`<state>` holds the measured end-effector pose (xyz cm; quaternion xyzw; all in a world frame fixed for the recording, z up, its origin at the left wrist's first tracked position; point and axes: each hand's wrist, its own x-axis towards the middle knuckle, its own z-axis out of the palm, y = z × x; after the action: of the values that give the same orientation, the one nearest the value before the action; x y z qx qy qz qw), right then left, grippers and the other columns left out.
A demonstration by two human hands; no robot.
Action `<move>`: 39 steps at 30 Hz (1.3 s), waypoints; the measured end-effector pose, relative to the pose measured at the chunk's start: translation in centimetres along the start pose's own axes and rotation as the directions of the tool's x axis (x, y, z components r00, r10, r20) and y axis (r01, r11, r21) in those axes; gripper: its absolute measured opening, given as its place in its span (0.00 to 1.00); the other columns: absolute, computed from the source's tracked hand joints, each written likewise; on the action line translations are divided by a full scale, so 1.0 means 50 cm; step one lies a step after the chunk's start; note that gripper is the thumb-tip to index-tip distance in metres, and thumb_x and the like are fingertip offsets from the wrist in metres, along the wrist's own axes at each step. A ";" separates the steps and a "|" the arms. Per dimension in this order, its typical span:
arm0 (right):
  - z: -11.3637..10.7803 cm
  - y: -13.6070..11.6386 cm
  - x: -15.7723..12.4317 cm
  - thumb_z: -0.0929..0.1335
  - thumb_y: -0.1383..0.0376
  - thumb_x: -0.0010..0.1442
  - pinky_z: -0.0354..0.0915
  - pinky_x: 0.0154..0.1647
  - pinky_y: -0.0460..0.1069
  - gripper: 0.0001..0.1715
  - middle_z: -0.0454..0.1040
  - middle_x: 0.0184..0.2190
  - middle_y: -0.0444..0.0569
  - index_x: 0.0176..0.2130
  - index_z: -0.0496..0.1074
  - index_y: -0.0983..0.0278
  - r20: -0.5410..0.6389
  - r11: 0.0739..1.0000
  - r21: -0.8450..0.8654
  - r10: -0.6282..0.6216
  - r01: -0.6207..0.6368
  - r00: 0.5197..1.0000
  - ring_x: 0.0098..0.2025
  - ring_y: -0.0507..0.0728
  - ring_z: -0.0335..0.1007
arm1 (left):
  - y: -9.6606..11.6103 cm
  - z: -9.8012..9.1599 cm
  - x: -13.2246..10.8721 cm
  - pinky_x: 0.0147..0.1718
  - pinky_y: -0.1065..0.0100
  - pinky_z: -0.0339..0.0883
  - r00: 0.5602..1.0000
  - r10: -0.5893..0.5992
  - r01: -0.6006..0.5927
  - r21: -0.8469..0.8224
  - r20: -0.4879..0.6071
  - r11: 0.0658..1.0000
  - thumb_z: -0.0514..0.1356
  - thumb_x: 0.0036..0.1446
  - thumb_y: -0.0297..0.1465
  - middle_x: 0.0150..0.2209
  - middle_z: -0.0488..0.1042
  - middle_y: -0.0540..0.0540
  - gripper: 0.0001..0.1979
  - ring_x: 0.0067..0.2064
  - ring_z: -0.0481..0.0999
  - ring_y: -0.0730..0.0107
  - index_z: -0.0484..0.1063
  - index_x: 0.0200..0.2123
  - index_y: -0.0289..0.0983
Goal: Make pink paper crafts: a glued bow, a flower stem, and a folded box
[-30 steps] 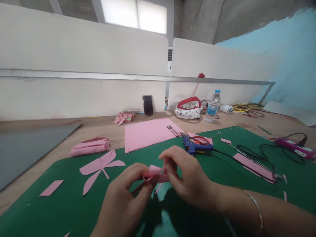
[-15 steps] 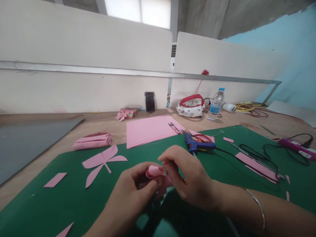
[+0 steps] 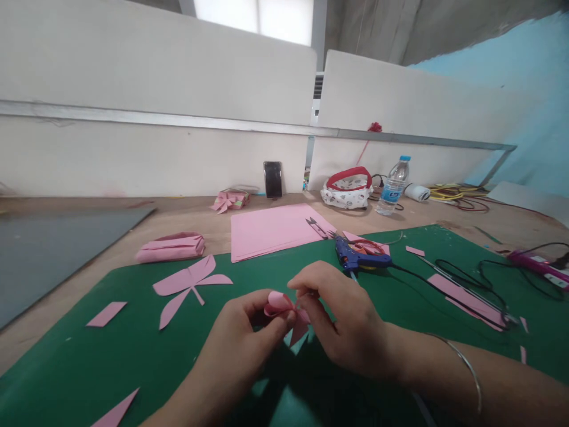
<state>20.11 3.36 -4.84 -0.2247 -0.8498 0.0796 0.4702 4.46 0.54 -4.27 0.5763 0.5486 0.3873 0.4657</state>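
Observation:
Low over the green mat (image 3: 146,367), a small pink bow (image 3: 279,301) is held between my two hands. Its rolled loop sticks up on the left and a pointed tail hangs below. My left hand (image 3: 244,341) pinches the bow between thumb and fingers. On the other side, my right hand (image 3: 340,317) has thumb and index finger closed at the bow's middle, partly hiding it. A blue glue gun (image 3: 362,259) lies just beyond my right hand. Flat pink cut-out pieces (image 3: 184,280) with petal-like ends rest on the mat to the left.
Behind the mat are stacked pink sheets (image 3: 267,231) with thread snips (image 3: 316,228) on top. A folded pink bundle (image 3: 171,247), a phone (image 3: 272,179), a white pouch (image 3: 347,193) and a water bottle (image 3: 393,187) stand farther back. Black cords (image 3: 471,284) cross the right side.
The bow has turned slightly in my fingers, so its loop looks rounder and the lower tail shows more clearly. Both hands stay closed on it. The view has shifted a little.

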 end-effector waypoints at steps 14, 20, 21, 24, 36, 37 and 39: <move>0.005 -0.001 -0.003 0.61 0.74 0.60 0.62 0.35 0.49 0.09 0.71 0.32 0.48 0.41 0.65 0.65 0.004 0.994 -0.108 -0.006 0.006 1.000 0.34 0.54 0.67 | -0.001 -0.001 -0.003 0.27 0.73 0.58 0.999 -0.018 0.021 -0.072 0.034 0.997 0.60 0.45 0.34 0.23 0.68 0.52 0.06 0.28 0.65 0.72 0.69 0.23 0.37; 0.007 0.004 -0.002 0.61 0.74 0.60 0.63 0.34 0.48 0.08 0.71 0.31 0.49 0.41 0.65 0.66 0.004 0.996 -0.093 -0.005 0.005 1.000 0.33 0.53 0.67 | 0.009 0.004 -0.011 0.25 0.73 0.59 0.998 -0.044 0.048 -0.131 0.034 0.990 0.61 0.44 0.35 0.23 0.71 0.52 0.07 0.26 0.67 0.72 0.71 0.26 0.37; 0.007 0.003 -0.001 0.61 0.75 0.60 0.62 0.34 0.47 0.09 0.71 0.31 0.49 0.41 0.65 0.67 0.010 0.996 -0.087 -0.008 0.008 1.000 0.33 0.53 0.67 | 0.009 0.005 -0.010 0.25 0.73 0.59 0.998 -0.060 0.064 -0.128 0.034 0.990 0.61 0.44 0.34 0.22 0.71 0.51 0.07 0.26 0.67 0.72 0.71 0.25 0.37; 0.006 0.001 -0.001 0.61 0.75 0.60 0.62 0.34 0.47 0.10 0.70 0.30 0.48 0.41 0.65 0.67 0.028 0.998 -0.069 -0.007 0.009 1.000 0.32 0.52 0.66 | 0.004 0.000 -0.005 0.25 0.71 0.57 0.998 -0.056 0.059 -0.072 0.042 0.996 0.57 0.44 0.30 0.21 0.71 0.51 0.03 0.26 0.67 0.71 0.70 0.21 0.38; 0.007 0.009 0.000 0.61 0.76 0.59 0.63 0.34 0.48 0.11 0.71 0.31 0.48 0.42 0.65 0.66 0.028 0.993 -0.116 0.014 -0.011 1.000 0.32 0.53 0.66 | -0.012 -0.013 0.006 0.24 0.72 0.49 0.983 -0.116 0.127 -0.073 0.139 0.989 0.61 0.47 0.42 0.19 0.62 0.54 0.15 0.24 0.57 0.76 0.70 0.24 0.34; 0.007 0.011 0.000 0.61 0.76 0.59 0.63 0.34 0.48 0.11 0.71 0.31 0.48 0.42 0.65 0.66 0.031 0.993 -0.114 0.015 -0.011 0.999 0.32 0.53 0.66 | -0.010 -0.013 0.006 0.24 0.72 0.49 0.980 -0.117 0.134 -0.092 0.163 0.987 0.61 0.46 0.42 0.19 0.62 0.54 0.15 0.23 0.57 0.76 0.71 0.25 0.34; 0.006 0.014 0.000 0.61 0.75 0.59 0.63 0.34 0.48 0.11 0.71 0.31 0.48 0.42 0.65 0.67 0.030 0.994 -0.110 0.012 -0.009 0.999 0.32 0.53 0.67 | -0.009 -0.015 0.005 0.23 0.72 0.50 0.976 -0.117 0.138 -0.105 0.185 0.985 0.60 0.47 0.42 0.19 0.63 0.53 0.15 0.23 0.58 0.76 0.72 0.27 0.34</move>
<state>20.07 3.99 -5.25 -0.2535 -0.8588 0.0387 0.4434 3.68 0.85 -4.51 0.5437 0.5170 0.3353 0.5698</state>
